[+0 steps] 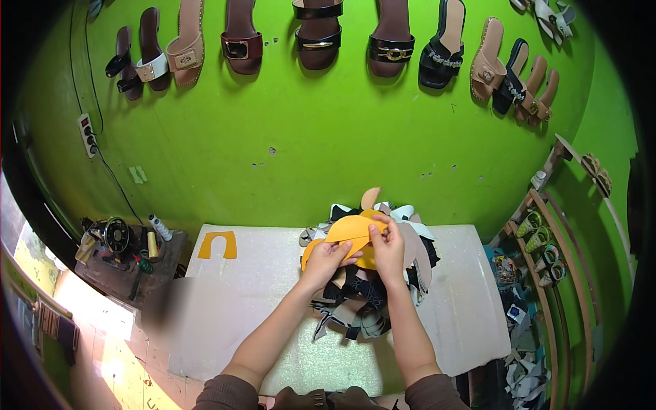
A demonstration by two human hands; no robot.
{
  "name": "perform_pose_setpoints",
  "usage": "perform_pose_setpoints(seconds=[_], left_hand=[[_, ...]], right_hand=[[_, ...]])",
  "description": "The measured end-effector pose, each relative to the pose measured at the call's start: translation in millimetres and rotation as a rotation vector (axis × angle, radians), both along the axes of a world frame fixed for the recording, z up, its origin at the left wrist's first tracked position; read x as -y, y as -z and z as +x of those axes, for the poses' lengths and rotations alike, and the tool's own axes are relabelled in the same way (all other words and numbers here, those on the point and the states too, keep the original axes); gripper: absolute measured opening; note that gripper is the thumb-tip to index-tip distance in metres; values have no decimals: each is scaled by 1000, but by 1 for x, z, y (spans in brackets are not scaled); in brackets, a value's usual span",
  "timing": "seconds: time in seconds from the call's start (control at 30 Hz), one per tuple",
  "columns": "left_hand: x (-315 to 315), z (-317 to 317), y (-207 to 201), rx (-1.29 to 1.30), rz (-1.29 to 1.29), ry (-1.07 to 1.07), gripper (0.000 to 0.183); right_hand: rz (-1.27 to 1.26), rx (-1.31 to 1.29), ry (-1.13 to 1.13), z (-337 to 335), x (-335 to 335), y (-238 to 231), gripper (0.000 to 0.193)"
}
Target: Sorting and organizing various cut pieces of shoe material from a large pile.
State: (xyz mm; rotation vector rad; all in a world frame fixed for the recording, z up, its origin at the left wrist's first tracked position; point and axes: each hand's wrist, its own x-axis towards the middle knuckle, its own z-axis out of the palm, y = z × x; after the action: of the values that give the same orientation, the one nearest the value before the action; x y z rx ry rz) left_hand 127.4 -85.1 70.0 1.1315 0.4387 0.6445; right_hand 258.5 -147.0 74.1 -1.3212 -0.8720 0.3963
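Observation:
Over the middle of the table, my left hand (326, 262) and my right hand (387, 250) are both closed on a yellow cut piece (350, 229), flat and curved like a sandal upper. The left thumb presses its lower edge, while the right fingers pinch its right end. Beneath lies a heap of cut scraps (362, 290) in black, white, beige and grey, with more yellow among them. How many layers I hold is hard to see. Apart from the heap, an arch-shaped yellow piece (229, 250) lies flat at the table's far left.
The pale table (253, 301) stands against a green wall hung with several sandals (320, 41). To the left is a sewing machine (117, 236) with thread spools (160, 227). A wooden rack (547, 294) holding shoes leans on the right, above scraps (526, 372) on the floor.

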Motion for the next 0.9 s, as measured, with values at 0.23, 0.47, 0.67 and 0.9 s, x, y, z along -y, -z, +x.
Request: perform_pose_setpoints(seconds=[0.23,0.47,0.67,0.9], left_hand=[[-10,-38,10,-294,260,175,29],[-12,-58,31,-208,182,167,27],[-8,-76,33,-156,-11,99,36],[4,-99,33,-160,121,148,32]], right_hand=[[-139,723,-213,-4,22,-9,25],[73,32,-192,-3,32,-14,18],[-189,482,-412,-32,45,-20,21],[-206,803,-339,-70,32,-2,23]])
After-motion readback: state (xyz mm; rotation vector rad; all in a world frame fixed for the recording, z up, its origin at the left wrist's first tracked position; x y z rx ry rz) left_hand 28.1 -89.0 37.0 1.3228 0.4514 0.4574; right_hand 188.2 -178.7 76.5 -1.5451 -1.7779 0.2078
